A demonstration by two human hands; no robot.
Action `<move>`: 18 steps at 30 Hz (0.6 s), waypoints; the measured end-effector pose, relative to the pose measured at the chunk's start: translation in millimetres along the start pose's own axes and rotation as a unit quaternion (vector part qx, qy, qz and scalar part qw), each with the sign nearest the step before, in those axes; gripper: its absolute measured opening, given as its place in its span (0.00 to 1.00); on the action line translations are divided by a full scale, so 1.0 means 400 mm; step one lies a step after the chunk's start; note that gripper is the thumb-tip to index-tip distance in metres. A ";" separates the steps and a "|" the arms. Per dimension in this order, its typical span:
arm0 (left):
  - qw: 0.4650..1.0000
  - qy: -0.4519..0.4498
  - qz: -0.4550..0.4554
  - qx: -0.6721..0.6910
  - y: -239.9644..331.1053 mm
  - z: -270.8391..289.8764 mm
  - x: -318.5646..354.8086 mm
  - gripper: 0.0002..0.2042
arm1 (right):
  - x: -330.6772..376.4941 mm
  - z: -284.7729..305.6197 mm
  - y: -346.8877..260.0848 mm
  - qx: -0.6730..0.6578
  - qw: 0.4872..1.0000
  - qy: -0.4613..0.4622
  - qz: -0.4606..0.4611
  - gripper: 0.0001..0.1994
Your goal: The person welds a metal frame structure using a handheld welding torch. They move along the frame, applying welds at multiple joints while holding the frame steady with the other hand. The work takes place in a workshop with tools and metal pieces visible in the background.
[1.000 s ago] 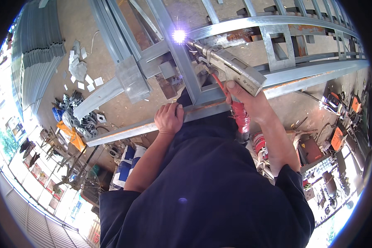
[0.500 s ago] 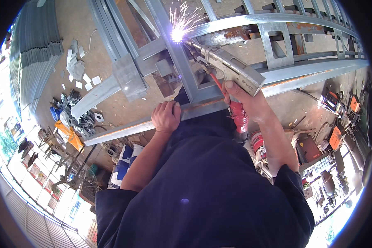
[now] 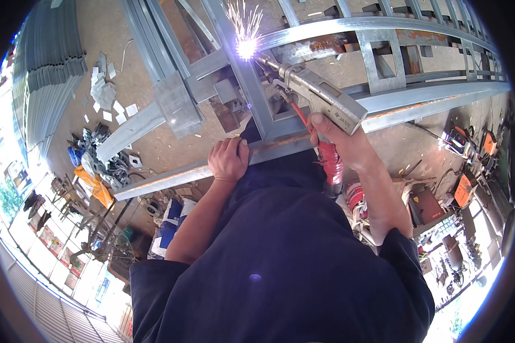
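Observation:
My right hand (image 3: 344, 142) is closed around the grip of a metal welding gun (image 3: 326, 94), with a red-wrapped hose or cable (image 3: 330, 163) running down below it. The gun's nozzle points up and left at a steel bar (image 3: 250, 88). A bright arc (image 3: 246, 50) glows where nozzle and bar meet, and sparks fly upward from it. My left hand (image 3: 229, 160) curls over the near steel rail (image 3: 180, 176) of the frame, left of the joint with that bar; its fingertips are partly hidden. Glare hides the weld spot itself.
Curved framing with cross bars (image 3: 380, 63) extends to the right. Stacked steel profiles (image 3: 51, 57) stand at far left, near scattered metal plates (image 3: 103, 91) and a scrap pile (image 3: 100, 157). An orange bag (image 3: 97, 186) lies beside the scrap. Tools and equipment (image 3: 466, 188) stand at right.
The spark spray has narrowed and leans more straight up. My left hand appears slightly farther left in the picture, still on the rail. The gun stays almost in place.

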State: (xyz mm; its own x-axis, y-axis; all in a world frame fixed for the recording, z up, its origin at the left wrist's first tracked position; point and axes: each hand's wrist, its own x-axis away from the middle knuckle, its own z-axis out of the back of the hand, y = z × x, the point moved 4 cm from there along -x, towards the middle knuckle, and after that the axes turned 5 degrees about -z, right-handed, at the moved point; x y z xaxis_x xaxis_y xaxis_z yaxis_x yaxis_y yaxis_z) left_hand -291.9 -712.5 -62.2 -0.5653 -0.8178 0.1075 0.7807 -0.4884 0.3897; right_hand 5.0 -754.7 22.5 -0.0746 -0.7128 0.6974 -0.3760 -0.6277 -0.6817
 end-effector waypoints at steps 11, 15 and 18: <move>1.000 0.014 0.000 0.005 -0.001 -0.001 0.002 0.08 | 0.011 0.002 0.021 -0.004 1.000 0.005 -0.009 0.20; 1.000 0.006 0.008 -0.001 -0.001 -0.001 0.004 0.09 | 0.015 -0.002 0.022 -0.017 1.000 0.010 0.000 0.22; 1.000 -0.005 0.011 -0.007 0.003 0.002 0.002 0.09 | 0.019 -0.001 0.024 -0.016 1.000 0.009 -0.002 0.22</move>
State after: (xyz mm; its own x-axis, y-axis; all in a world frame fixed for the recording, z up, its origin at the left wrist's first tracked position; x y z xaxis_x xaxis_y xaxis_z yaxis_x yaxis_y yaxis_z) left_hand -291.6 -713.6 -61.0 -0.5506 -0.8254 0.1247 0.7965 -0.4747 0.3745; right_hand 0.5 -766.0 21.5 -0.0901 -0.7044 0.7041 -0.4055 -0.6198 -0.6719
